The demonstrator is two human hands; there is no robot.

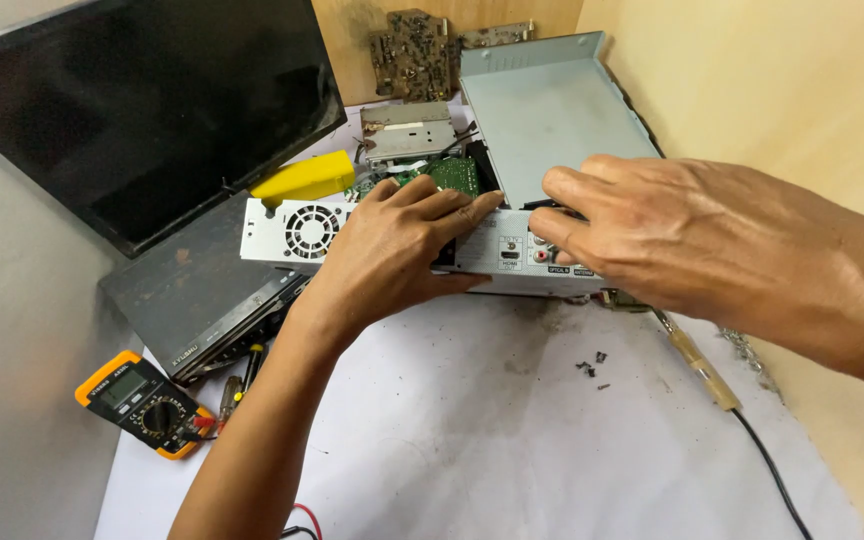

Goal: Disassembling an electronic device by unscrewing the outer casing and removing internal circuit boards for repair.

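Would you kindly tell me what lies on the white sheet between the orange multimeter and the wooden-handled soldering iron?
In the head view, the left forearm crosses it; small black screws lie near the iron.

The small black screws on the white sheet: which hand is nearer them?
Right. The right hand grips the player's rear panel just above the screws; the left hand holds the panel further left.

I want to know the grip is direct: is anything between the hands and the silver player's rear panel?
Nothing visible. The left hand lies flat on the rear panel beside the fan grille, and the right hand has its fingers on the panel's top edge above the sockets. The small screws lie apart on the white sheet.
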